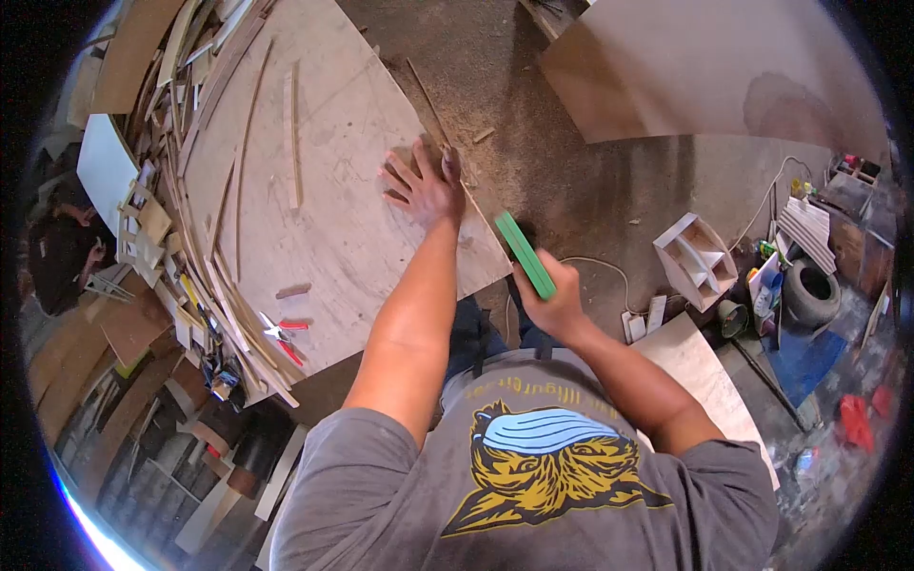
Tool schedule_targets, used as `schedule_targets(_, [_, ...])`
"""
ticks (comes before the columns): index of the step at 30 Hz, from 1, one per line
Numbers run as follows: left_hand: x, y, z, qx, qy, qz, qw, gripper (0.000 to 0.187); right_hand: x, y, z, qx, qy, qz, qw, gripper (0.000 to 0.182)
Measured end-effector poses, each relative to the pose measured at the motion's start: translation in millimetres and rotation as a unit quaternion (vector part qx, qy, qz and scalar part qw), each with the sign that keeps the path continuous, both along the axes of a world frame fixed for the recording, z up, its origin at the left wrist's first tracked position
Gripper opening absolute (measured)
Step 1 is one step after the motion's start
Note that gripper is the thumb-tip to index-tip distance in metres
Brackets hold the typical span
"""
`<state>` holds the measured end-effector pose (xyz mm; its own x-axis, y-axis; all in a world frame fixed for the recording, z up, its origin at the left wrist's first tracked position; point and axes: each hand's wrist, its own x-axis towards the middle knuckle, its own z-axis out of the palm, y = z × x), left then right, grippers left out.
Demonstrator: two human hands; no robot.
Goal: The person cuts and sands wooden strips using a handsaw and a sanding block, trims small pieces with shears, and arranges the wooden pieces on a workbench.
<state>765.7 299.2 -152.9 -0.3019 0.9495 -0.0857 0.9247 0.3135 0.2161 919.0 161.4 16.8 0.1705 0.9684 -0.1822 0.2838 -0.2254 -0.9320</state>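
My left hand [426, 190] lies palm down near the right edge of a plywood tabletop [352, 124], its fingers spread. Its thumb sits over that edge, beside a thin wooden strip [426, 98] that juts out past the board. In my right hand [559, 297] is a long green block [526, 255] with a groove along its length. The fingers wrap round its near end, and it is held tilted just off the corner of the tabletop. The block's underside is hidden.
Red-handled pliers [286, 333] and a short wood piece [294, 290] lie on the tabletop. Wooden strips [224, 276] crowd its left side. A brown sheet [705, 76] stands at upper right. On the floor are a wooden box [693, 255], a tire [812, 293] and a cable [609, 266].
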Motion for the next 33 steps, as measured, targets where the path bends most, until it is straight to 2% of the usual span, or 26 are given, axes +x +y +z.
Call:
schedule_targets(3, [0.4, 2.0, 4.6, 0.008, -0.020, 0.001, 1.000, 0.068, -5.9, 13.9, -11.8, -0.014, -0.004, 0.009, 1.000, 0.013])
schedule_targets(6, [-1.9, -0.5, 3.5, 0.003, -0.019, 0.002, 1.000, 0.068, -34.6, 74.7, -38.2, -0.003, -0.038, -0.004, 0.999, 0.011])
schedule_targets(10, [0.6, 2.1, 9.1, -0.012, -0.015, 0.005, 1.000, 0.069, -4.0, 23.1, 8.3, -0.020, -0.025, 0.025, 0.999, 0.012])
schedule_targets(13, [-0.3, 1.2, 7.5, -0.009, -0.008, -0.004, 1.000, 0.068, -0.1, 12.9, 10.8, -0.012, -0.009, 0.006, 1.000, 0.012])
schedule_targets(16, [-0.7, -0.7, 7.6, 0.004, -0.030, -0.004, 1.000, 0.067, -20.0, 81.6, -35.0, 0.010, -0.013, -0.005, 1.000, 0.010])
schedule_targets(19, [-0.2, 0.9, 9.4, 0.004, -0.029, 0.000, 1.000, 0.066, -17.5, 70.1, -20.6, 0.019, -0.023, 0.011, 0.999, 0.009])
schedule_targets(22, [-1.2, 1.0, 1.7, -0.002, -0.013, 0.000, 1.000, 0.066, 2.6, 9.9, 25.7, -0.046, -0.013, 0.014, 0.999, 0.012])
schedule_targets(25, [0.6, 1.5, 10.9, -0.015, -0.023, 0.002, 1.000, 0.066, -5.7, 34.4, -1.5, -0.006, 0.002, 0.013, 1.000, 0.013])
schedule_targets(27, [-1.7, -1.5, 6.6, -0.008, -0.020, 0.000, 1.000, 0.066, -25.4, 81.1, -43.1, 0.033, -0.016, 0.000, 0.999, 0.012])
schedule_targets(30, [-3.1, -4.9, 10.0, -0.013, -0.023, -0.005, 1.000, 0.066, -23.1, 81.8, -22.7, 0.025, -0.023, -0.002, 0.999, 0.011])
schedule_targets(33, [0.8, -1.8, 7.6, -0.002, -0.007, 0.000, 1.000, 0.067, 5.9, 11.9, 11.8, -0.006, -0.028, 0.028, 0.999, 0.009])
